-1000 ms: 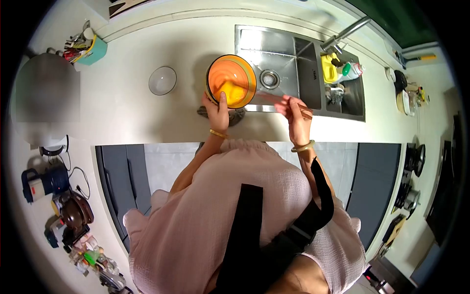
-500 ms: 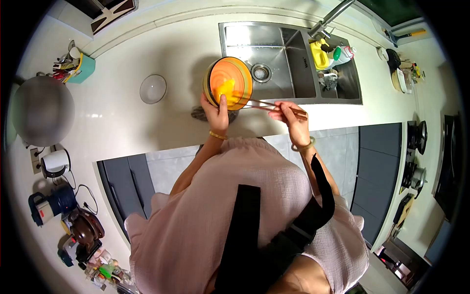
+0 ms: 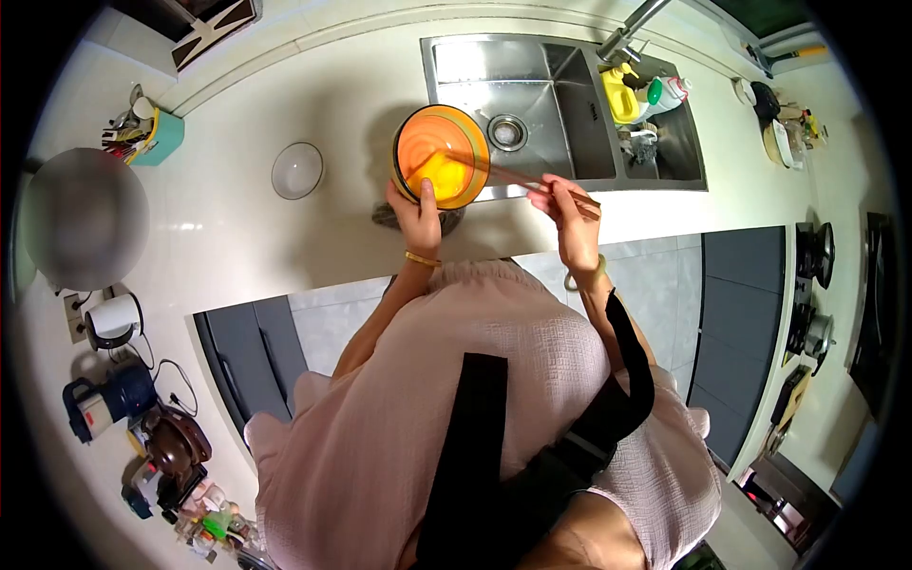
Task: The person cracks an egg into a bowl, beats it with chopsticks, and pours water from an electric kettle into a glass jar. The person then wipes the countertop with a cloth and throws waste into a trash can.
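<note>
An orange bowl (image 3: 425,128) with a dark rim is tilted in my left hand (image 3: 419,218), whose thumb presses over the near edge. Yellow beaten egg (image 3: 443,177) pools in the lower part of the bowl. My right hand (image 3: 571,217) is closed around a pair of brown chopsticks (image 3: 518,179); their tips reach into the egg and are a little blurred. Under the bowl and my left hand, a dark crumpled thing (image 3: 386,218) lies on the counter, mostly covered. A small clear bowl (image 3: 297,171) stands to the left.
Beyond the bowl is a steel sink (image 3: 594,142) with a tap (image 3: 622,43). Yellow and white bottles (image 3: 621,98) stand in its right basin. A teal utensil holder (image 3: 161,140) is at the back left; a kettle (image 3: 112,318) and appliances line the left counter.
The chopsticks have swung through the egg, their tips now farther up in the bowl. My right hand has shifted slightly, and the egg has spread toward the near side.
</note>
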The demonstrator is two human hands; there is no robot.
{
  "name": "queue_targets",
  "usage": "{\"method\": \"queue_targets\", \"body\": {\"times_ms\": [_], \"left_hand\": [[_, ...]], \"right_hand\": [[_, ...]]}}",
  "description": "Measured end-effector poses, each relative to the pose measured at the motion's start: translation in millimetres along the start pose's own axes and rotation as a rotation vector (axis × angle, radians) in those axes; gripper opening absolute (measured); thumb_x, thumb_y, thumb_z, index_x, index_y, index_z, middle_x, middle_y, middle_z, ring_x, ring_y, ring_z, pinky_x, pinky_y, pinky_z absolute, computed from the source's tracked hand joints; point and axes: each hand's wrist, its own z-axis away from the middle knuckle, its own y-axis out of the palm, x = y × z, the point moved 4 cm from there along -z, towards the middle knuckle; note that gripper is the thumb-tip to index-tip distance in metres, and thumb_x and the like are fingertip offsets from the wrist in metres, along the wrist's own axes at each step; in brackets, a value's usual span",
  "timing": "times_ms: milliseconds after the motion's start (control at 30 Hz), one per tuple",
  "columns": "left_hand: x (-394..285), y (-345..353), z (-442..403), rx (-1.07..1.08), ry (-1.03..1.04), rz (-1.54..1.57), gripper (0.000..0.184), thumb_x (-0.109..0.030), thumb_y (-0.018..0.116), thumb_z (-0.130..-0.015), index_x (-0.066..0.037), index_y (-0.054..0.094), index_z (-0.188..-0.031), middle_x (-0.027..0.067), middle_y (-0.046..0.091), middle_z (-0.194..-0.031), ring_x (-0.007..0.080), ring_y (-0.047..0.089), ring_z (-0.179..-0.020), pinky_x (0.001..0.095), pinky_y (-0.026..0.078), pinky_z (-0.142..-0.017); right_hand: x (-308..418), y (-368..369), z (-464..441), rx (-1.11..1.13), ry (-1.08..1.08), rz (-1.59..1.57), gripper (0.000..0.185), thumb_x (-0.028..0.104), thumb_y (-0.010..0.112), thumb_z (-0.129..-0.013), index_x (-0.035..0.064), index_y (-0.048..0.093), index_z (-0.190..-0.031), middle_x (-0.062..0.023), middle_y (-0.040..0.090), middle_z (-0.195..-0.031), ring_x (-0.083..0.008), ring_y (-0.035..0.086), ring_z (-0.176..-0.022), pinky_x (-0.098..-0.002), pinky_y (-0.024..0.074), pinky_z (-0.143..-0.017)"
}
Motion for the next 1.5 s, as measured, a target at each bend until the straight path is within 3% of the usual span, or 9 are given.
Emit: {"method": "queue_targets", "body": {"times_ms": [700,800,900,967,1100,1200,1300,1400,1500], "left_hand": [[-1.8,0.0,0.9,0.039,0.135,-0.011,0.048,-0.014,0.047,-0.083,0.006,0.021,-0.118,0.0144,0.037,-0.113,0.0187,0.039,-0.102,0.0296,0.031,-0.088],[4.1,-1.1,4.6,-0.013,-0.054,0.065,0.048,-0.014,0.047,-0.083,0.006,0.022,-0.117,0.0142,0.038,-0.112,0.0184,0.041,-0.1,0.0285,0.033,-0.086],[-2.4,2.9,-0.7,0.031,0.135,-0.008,0.047,-0.015,0.047,-0.083,0.006,0.022,-0.117,0.0138,0.039,-0.111,0.0179,0.042,-0.099,0.0275,0.035,-0.084],[-0.3,1.0,1.0,-0.001,-0.036,0.061,0.046,-0.015,0.047,-0.083,0.006,0.023,-0.116,0.0135,0.04,-0.109,0.0176,0.042,-0.098,0.0276,0.035,-0.084],[-14.7,8.5,-0.6,0.034,0.076,0.002,0.044,-0.016,0.046,-0.084,0.006,0.025,-0.115,0.0129,0.04,-0.107,0.017,0.043,-0.096,0.0277,0.036,-0.083],[-7.5,5.4,4.9,-0.019,-0.157,0.071,0.043,-0.016,0.047,-0.083,0.005,0.026,-0.114,0.0125,0.041,-0.105,0.0165,0.044,-0.094,0.0271,0.036,-0.081],[-7.3,5.3,-0.5,0.01,0.084,-0.093,0.044,-0.017,0.047,-0.084,0.005,0.026,-0.114,0.0127,0.042,-0.105,0.0164,0.043,-0.095,0.0275,0.036,-0.082],[-9.4,5.9,5.0,-0.041,-0.158,0.04,0.044,-0.017,0.047,-0.083,0.006,0.026,-0.114,0.0132,0.041,-0.106,0.0168,0.042,-0.096,0.0281,0.034,-0.084],[-6.8,3.8,0.9,-0.05,0.001,-0.063,0.044,-0.018,0.047,-0.084,0.006,0.026,-0.114,0.0136,0.04,-0.107,0.0172,0.041,-0.097,0.0287,0.033,-0.086]], "right_hand": [[-2.0,-3.2,9.2,0.132,0.128,0.08,0.022,0.012,0.045,-0.084,-0.0073,0.052,-0.092,-0.0135,0.057,-0.086,-0.018,0.058,-0.073,-0.0252,0.0476,-0.07],[-3.2,-4.0,13.0,0.116,0.147,0.063,0.023,0.012,0.045,-0.084,-0.0083,0.053,-0.091,-0.0134,0.057,-0.087,-0.0182,0.058,-0.074,-0.0252,0.0478,-0.07],[-1.0,-1.9,6.7,0.139,0.15,0.06,0.025,0.014,0.045,-0.084,-0.0084,0.052,-0.092,-0.0135,0.058,-0.085,-0.018,0.059,-0.072,-0.0255,0.0473,-0.071],[-0.6,-5.3,2.1,0.077,0.077,0.042,0.025,0.014,0.044,-0.085,-0.0084,0.052,-0.092,-0.0141,0.058,-0.087,-0.0181,0.059,-0.072,-0.0253,0.047,-0.071],[-1.2,-4.6,2.5,0.136,0.133,0.098,0.024,0.014,0.044,-0.085,-0.0079,0.052,-0.092,-0.0133,0.058,-0.084,-0.017,0.059,-0.071,-0.0247,0.0473,-0.07],[3.6,-14.3,-8.1,-0.007,-0.005,0.053,0.024,0.014,0.044,-0.085,-0.0082,0.053,-0.09,-0.0134,0.057,-0.085,-0.0184,0.059,-0.072,-0.0252,0.0479,-0.069],[4.1,-8.1,0.9,0.145,0.172,0.119,0.027,0.016,0.043,-0.085,-0.008,0.051,-0.094,-0.0138,0.057,-0.085,-0.018,0.058,-0.073,-0.0253,0.0469,-0.071],[4.9,-17.0,-10.8,0.048,0.031,0.066,0.029,0.018,0.042,-0.086,-0.0078,0.051,-0.096,-0.0139,0.057,-0.086,-0.0187,0.058,-0.076,-0.0255,0.046,-0.072],[5.4,-10.1,-5.0,0.198,0.194,0.133,0.028,0.017,0.041,-0.086,-0.0073,0.051,-0.096,-0.0134,0.057,-0.087,-0.0181,0.057,-0.077,-0.0265,0.0458,-0.074]]}}
